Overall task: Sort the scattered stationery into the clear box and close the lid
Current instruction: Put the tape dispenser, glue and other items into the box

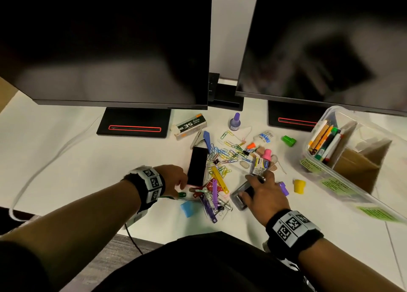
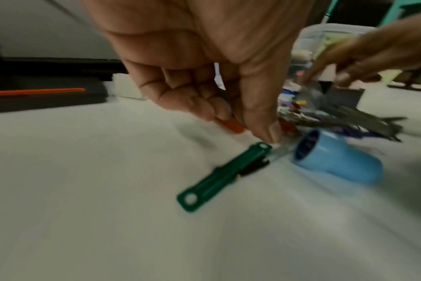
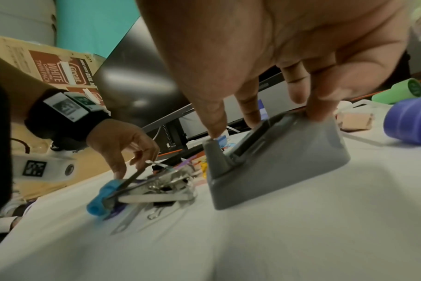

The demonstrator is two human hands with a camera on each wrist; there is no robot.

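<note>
Right hand [image 1: 263, 195] is clamping the grey tape dispenser [image 3: 274, 161] to lift it boxward (two o'clock); left hand [image 1: 176, 179] is pinching a fastener strip [image 2: 231, 123].

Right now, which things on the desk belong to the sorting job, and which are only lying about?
Belongs to the job:
clear box
grey tape dispenser, under the right hand
paper clips
blue cap
staples box

Only lying about:
two monitors
white cable
</note>
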